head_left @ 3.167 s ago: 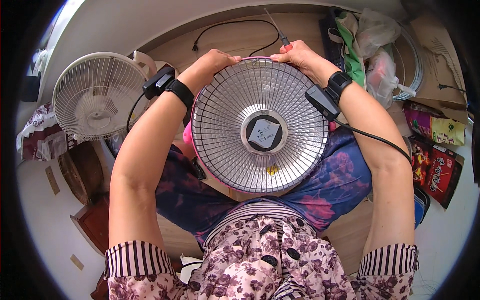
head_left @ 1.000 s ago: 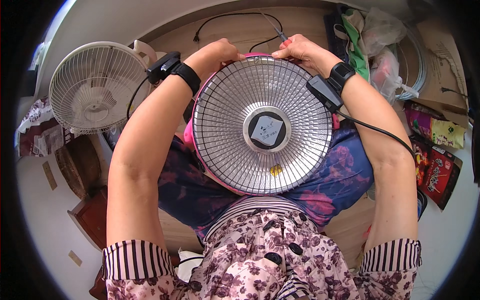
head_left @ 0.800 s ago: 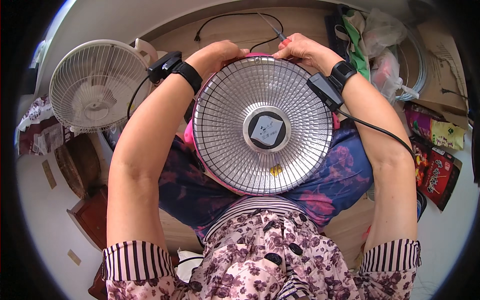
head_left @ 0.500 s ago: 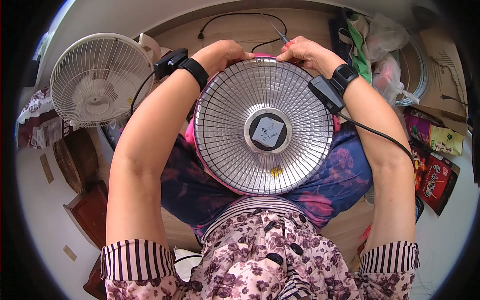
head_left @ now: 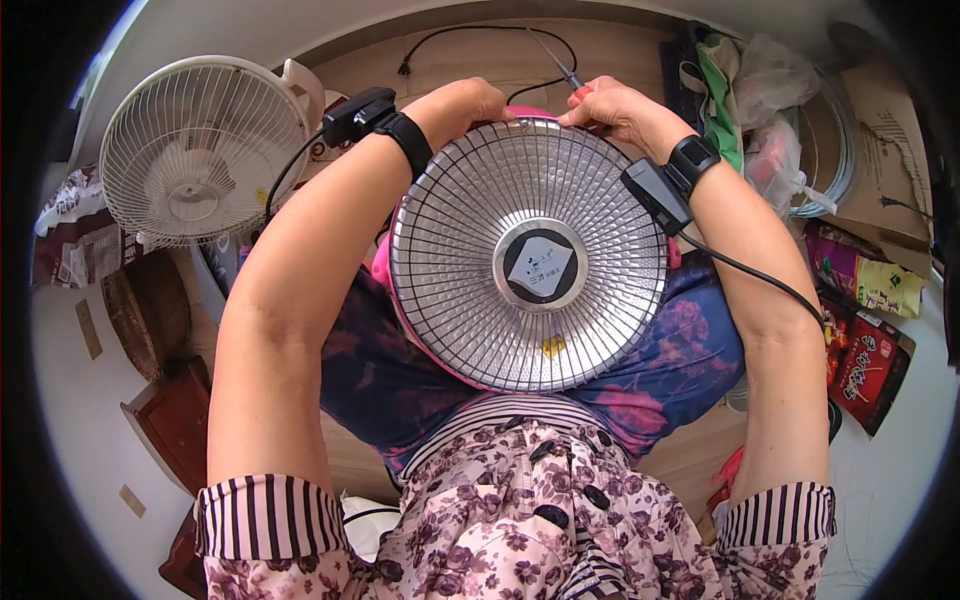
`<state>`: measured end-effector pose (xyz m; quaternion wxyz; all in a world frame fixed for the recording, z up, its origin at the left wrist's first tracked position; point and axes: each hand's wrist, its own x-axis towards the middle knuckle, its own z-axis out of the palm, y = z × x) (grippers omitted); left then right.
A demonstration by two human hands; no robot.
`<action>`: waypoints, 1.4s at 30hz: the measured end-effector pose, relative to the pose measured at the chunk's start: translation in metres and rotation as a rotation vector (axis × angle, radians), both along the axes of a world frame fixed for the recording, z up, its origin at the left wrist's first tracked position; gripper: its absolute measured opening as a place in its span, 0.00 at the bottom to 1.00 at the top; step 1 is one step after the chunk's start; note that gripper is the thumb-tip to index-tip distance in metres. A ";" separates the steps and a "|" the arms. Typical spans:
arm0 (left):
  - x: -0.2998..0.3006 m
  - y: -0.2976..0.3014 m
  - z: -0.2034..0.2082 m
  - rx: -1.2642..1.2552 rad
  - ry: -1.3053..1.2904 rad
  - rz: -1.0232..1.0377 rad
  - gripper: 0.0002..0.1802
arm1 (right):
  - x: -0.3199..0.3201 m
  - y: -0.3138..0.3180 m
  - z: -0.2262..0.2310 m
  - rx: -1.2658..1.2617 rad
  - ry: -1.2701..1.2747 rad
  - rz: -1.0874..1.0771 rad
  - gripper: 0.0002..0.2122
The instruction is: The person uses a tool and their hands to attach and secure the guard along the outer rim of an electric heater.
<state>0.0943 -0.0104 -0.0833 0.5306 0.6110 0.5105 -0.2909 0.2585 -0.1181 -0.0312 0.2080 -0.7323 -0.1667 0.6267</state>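
A round electric heater [head_left: 541, 265] with a pink housing, a silver dish and a black wire guard leans in my lap, its front facing up. At its far rim, my left hand [head_left: 466, 106] is closed over the edge, with most of its fingertips hidden. My right hand [head_left: 618, 108] grips a screwdriver [head_left: 574, 81] with a red handle, whose shaft points away to the upper left. The thumb of that hand also presses on the heater's far rim, close to the left hand. Both wrists carry black straps with small devices.
A white fan [head_left: 195, 190] in a wire cage stands at the left. Beyond the heater, a black power cord [head_left: 440, 34] curves over the floor. On the right lie plastic bags [head_left: 775, 80], a coil of wire [head_left: 846, 150], cardboard [head_left: 885, 130] and a red package [head_left: 872, 362].
My left hand has shifted slightly right along the heater's far rim, its wrist moving with it. The right hand keeps the screwdriver in nearly the same place.
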 end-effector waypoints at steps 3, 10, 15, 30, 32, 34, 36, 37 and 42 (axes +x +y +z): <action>0.002 -0.002 0.008 0.015 0.004 -0.021 0.23 | 0.003 0.000 0.004 0.039 -0.092 0.102 0.16; -0.010 0.002 0.010 0.067 -0.086 -0.213 0.23 | 0.010 0.009 0.045 0.404 -0.870 0.781 0.25; -0.007 0.000 0.003 0.024 -0.050 -0.073 0.23 | 0.026 0.001 0.066 0.521 -0.835 0.717 0.19; -0.006 -0.003 0.014 0.058 -0.017 -0.055 0.22 | 0.013 -0.002 0.101 0.484 -0.747 0.697 0.12; -0.009 -0.001 0.010 0.065 -0.014 -0.064 0.23 | 0.015 -0.001 0.114 0.462 -0.748 0.726 0.11; -0.009 -0.001 0.007 0.067 -0.017 -0.081 0.23 | 0.016 -0.001 0.120 0.426 -0.748 0.768 0.11; -0.009 -0.002 0.009 0.037 -0.021 -0.001 0.24 | 0.016 -0.002 0.113 0.419 -0.717 0.764 0.11; -0.008 -0.003 0.014 0.036 -0.024 -0.003 0.24 | 0.016 -0.003 0.110 0.410 -0.685 0.757 0.11; -0.010 -0.003 0.030 0.101 -0.072 -0.209 0.25 | 0.014 -0.006 0.109 0.414 -0.739 0.710 0.11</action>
